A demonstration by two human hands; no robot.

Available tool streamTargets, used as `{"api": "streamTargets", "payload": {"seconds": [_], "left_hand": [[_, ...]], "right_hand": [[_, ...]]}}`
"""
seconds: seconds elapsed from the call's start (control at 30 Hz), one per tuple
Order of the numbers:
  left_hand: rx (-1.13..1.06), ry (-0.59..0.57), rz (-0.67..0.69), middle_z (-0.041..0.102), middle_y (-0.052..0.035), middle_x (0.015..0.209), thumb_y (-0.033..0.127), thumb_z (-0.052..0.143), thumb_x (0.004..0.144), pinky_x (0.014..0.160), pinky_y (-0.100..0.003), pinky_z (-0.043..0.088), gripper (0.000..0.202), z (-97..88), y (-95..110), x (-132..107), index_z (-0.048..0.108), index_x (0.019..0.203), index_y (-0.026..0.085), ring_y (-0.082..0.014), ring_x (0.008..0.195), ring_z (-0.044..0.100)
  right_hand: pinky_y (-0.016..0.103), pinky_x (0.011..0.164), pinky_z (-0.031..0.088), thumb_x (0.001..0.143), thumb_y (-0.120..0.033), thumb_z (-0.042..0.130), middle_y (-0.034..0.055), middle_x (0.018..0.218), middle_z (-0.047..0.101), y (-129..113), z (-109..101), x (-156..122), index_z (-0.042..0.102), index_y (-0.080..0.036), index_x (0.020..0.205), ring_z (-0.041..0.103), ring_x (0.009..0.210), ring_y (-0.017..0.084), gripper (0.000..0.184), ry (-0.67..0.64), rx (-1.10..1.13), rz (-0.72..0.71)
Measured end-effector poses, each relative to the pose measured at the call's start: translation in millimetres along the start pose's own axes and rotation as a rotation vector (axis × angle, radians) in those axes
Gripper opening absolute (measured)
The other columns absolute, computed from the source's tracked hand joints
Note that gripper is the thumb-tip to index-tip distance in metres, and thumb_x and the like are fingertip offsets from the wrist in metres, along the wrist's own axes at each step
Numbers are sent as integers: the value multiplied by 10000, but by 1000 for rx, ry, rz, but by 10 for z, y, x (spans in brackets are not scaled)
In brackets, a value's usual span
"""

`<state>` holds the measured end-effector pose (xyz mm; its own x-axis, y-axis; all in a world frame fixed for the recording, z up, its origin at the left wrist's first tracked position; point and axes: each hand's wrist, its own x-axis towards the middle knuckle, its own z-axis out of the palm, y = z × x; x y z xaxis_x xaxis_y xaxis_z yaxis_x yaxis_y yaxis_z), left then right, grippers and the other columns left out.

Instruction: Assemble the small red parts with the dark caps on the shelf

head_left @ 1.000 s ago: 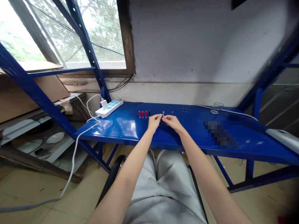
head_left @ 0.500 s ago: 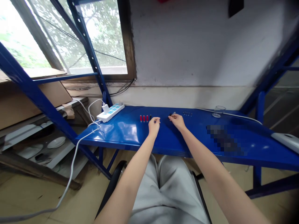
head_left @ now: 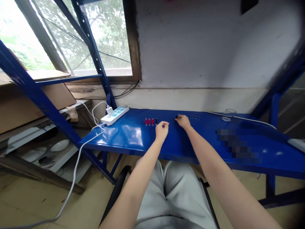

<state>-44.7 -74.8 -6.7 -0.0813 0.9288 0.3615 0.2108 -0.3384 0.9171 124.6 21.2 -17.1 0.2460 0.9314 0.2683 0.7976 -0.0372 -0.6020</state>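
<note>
My left hand is closed above the blue table, its fingers curled around a small dark piece that I cannot make out. Farther right, my right hand pinches a small black cylinder between thumb and fingertips, close to the tabletop. Left of my left hand, three small red cylinders stand in a row with a black cylinder at its right end. Several tiny metallic pieces lie in lines just beyond my right hand.
A white power strip with a plugged-in adapter lies at the table's left end. A clear glass cup stands at the back right, near a white cable. A pixelated dark object lies nearer. Blue posts frame the table.
The view has shifted slightly, so the scene sits farther right. My left hand has turned a little and moved off the row's black cylinder, which shows more fully. My right hand keeps its pinch.
</note>
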Motion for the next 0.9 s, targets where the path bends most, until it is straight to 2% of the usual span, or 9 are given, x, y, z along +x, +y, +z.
{"api": "streamTargets", "payload": {"seconds": [0.1, 0.23, 0.57, 0.9], "left_hand": [[2, 0, 14, 599, -11, 651, 250, 486, 781, 609, -223, 430, 170, 0, -9, 4, 632, 770, 163, -102, 592, 531], [12, 1, 5, 599, -12, 644, 240, 484, 779, 614, -230, 432, 169, 1, -9, 2, 635, 762, 164, -103, 588, 532], [-13, -38, -1, 587, -12, 628, 235, 486, 771, 604, -231, 425, 163, -11, 31, -17, 630, 754, 160, -102, 578, 529], [-14, -41, 16, 596, -13, 632, 239, 486, 772, 606, -228, 431, 172, -1, -31, 1, 641, 765, 164, -104, 593, 539]], "right_hand": [[262, 641, 415, 740, -295, 587, 70, 791, 650, -24, -19, -19, 638, -185, 811, 588, 738, 178, 141, -48, -90, 5], [271, 673, 426, 771, -302, 556, 76, 867, 659, -54, -43, -60, 635, -193, 888, 596, 808, 191, 178, -43, -114, 20], [264, 662, 425, 772, -292, 558, 76, 846, 656, -49, -55, -36, 628, -183, 881, 595, 781, 181, 170, -49, -114, 28], [268, 669, 432, 786, -260, 551, 112, 878, 653, 10, -28, 36, 614, -159, 905, 609, 810, 203, 169, -77, -158, 37]]}}
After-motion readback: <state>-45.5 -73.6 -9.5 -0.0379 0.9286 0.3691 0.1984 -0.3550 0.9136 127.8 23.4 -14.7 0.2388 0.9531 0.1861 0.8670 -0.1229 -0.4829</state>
